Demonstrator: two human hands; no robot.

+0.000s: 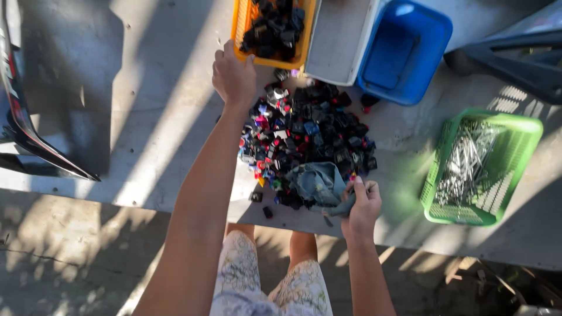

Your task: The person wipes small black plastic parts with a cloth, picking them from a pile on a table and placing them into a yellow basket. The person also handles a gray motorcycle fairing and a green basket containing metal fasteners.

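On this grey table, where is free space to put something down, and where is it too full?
Bare grey table lies left of the left hand, toward the dark curved panel. A second bare patch lies between the pile of small black plastic parts and the green mesh basket. It is crowded around the orange basket and blue bin.

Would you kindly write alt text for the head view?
A person's left hand reaches to an orange basket above a pile of small dark parts, while the right hand grips a denim cloth. A green basket holds metal pieces.

blue bin [404, 55], green basket [509, 146] of metal pins [465, 161]
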